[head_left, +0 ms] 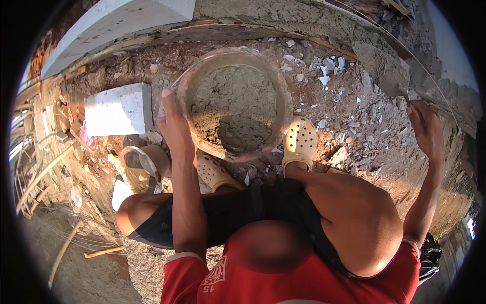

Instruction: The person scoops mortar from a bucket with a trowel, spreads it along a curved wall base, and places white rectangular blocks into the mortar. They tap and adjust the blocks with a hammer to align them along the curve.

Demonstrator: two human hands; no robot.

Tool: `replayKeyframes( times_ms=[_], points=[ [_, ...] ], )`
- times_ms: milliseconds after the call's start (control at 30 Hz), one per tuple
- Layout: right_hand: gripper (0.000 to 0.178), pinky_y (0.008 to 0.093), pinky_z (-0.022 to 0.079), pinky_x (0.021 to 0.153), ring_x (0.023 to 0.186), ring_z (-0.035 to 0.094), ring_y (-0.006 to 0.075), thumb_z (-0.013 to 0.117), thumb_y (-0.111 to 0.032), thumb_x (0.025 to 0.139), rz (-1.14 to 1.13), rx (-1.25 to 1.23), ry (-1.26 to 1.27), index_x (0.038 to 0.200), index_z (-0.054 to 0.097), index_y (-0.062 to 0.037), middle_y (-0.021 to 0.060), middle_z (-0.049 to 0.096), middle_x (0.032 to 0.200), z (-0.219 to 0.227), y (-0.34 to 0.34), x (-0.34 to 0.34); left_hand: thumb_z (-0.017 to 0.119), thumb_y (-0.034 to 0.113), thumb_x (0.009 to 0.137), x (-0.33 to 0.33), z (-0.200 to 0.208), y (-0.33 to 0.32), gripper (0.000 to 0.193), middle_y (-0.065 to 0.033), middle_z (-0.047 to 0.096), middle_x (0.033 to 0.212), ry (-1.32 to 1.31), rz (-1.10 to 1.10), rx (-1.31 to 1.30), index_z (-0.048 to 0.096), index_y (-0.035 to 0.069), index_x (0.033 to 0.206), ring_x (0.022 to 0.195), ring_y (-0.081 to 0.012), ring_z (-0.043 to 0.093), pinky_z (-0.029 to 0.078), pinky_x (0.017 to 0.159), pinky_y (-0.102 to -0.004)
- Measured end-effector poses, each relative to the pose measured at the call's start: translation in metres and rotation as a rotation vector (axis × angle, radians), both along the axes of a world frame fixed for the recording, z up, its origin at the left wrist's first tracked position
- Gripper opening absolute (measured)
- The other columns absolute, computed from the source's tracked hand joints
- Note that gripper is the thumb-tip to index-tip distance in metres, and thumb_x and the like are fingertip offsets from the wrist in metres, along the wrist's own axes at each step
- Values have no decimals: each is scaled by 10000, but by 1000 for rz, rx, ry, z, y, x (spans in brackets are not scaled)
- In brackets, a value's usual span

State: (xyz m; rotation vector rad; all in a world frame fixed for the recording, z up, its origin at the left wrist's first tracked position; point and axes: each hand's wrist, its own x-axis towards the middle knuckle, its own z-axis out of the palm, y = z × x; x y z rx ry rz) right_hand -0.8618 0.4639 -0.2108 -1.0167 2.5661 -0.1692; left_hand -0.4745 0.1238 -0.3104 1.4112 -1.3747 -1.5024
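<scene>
A round tub of wet grey mortar stands on the ground in front of me. My left hand is closed at its left side, where a thin wire handle meets the rim; the hidden fingers leave the exact hold unclear. Far out to the right, my right hand wraps round the handle of a trowel. The trowel's grey, mortar-covered blade points up and left, against or just in front of the mortar-covered low wall; whether it touches cannot be told.
Left of the tub lies a white block, with a smaller bucket below it. A long white block sits on the wall at the far left. White chips and rubble surround my cream clogs. A string runs along the wall.
</scene>
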Motion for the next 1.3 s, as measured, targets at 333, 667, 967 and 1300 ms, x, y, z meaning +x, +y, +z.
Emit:
replayKeyframes(
  times_ms=[333, 667, 967, 1300],
  points=[
    [244, 483, 587, 819, 896, 703, 401, 641, -198, 1011, 759, 63, 51, 1132, 662, 13, 171, 653, 1093, -66, -161, 117, 601, 405, 1081, -9, -7, 3, 481, 91, 454, 668, 8, 153, 2, 583, 102, 708, 639, -37, 354, 251, 573, -274],
    [225, 526, 546, 790, 872, 671, 469, 621, -155, 1007, 765, -31, -565, 994, 682, 61, 237, 654, 849, -75, -145, 163, 566, 426, 1092, -10, -18, 8, 519, 90, 414, 644, -44, 133, -106, 524, 98, 693, 633, -34, 320, 235, 562, -284],
    [261, 378, 525, 663, 715, 690, 203, 653, -193, 1040, 320, 51, -1060, 1070, 695, 63, 167, 685, 800, -62, -134, 152, 594, 392, 1087, -15, -22, 3, 468, 94, 454, 676, 66, 135, -5, 567, 94, 727, 651, -32, 332, 254, 578, -263],
    [252, 308, 508, 546, 630, 643, 131, 678, -165, 1035, 146, -244, -1070, 1158, 715, 52, 87, 723, 824, -77, -47, 72, 513, 527, 1062, -13, 4, 1, 670, -143, 623, 1374, -26, 129, 261, 580, -12, 1454, 1269, -255, 584, 438, 1084, -381]
  ],
)
